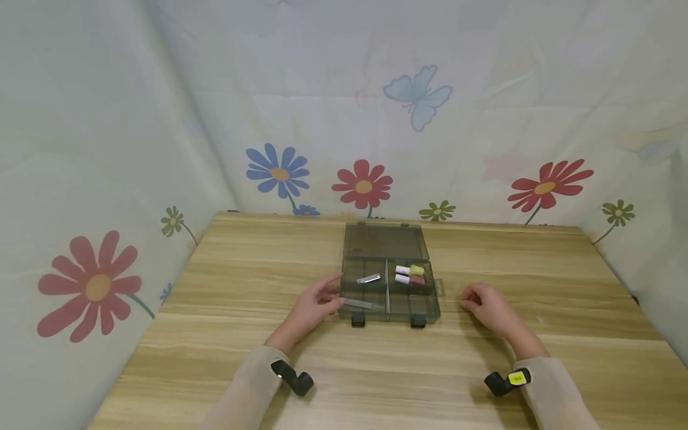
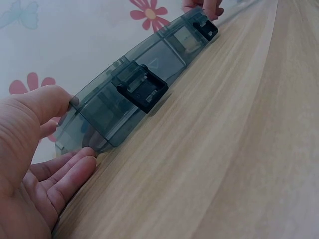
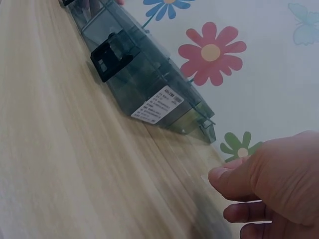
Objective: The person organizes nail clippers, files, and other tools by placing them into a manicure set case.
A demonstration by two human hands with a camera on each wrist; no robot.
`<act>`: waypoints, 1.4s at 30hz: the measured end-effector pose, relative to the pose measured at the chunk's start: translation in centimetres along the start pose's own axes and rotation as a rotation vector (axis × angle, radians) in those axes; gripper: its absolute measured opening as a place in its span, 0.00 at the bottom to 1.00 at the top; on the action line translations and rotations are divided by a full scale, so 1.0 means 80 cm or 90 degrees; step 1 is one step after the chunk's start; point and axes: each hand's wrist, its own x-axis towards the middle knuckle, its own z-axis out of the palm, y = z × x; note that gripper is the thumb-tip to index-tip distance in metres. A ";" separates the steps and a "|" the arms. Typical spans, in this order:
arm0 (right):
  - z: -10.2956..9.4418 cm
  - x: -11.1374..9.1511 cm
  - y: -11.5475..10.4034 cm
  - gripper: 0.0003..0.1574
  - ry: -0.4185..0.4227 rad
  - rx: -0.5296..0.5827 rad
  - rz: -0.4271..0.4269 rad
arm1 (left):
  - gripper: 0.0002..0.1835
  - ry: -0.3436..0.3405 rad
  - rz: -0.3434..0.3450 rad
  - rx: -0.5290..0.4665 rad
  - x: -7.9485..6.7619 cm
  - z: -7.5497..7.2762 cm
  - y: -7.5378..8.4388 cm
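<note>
A smoky, see-through compartment box stands on the table with its lid swung back. My left hand grips the box's left end, thumb at the top rim and fingers low on the side in the left wrist view. Inside, a nail clipper lies in the left back part, and a slim grey strip lies slanted in the left front part. Two small white-capped bottles, one yellow and one dark red, rest at the back right. Right of the box, my right hand hovers with loosely curled fingers, holding nothing visible.
Two black latches hang down at the box's front. A white printed label is on its right end wall. The wooden table meets a pale cloth backdrop with flowers at the back and sides.
</note>
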 end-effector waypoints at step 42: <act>0.000 0.017 -0.069 0.06 0.025 0.013 -0.083 | 0.31 0.002 0.003 0.004 0.001 0.001 -0.002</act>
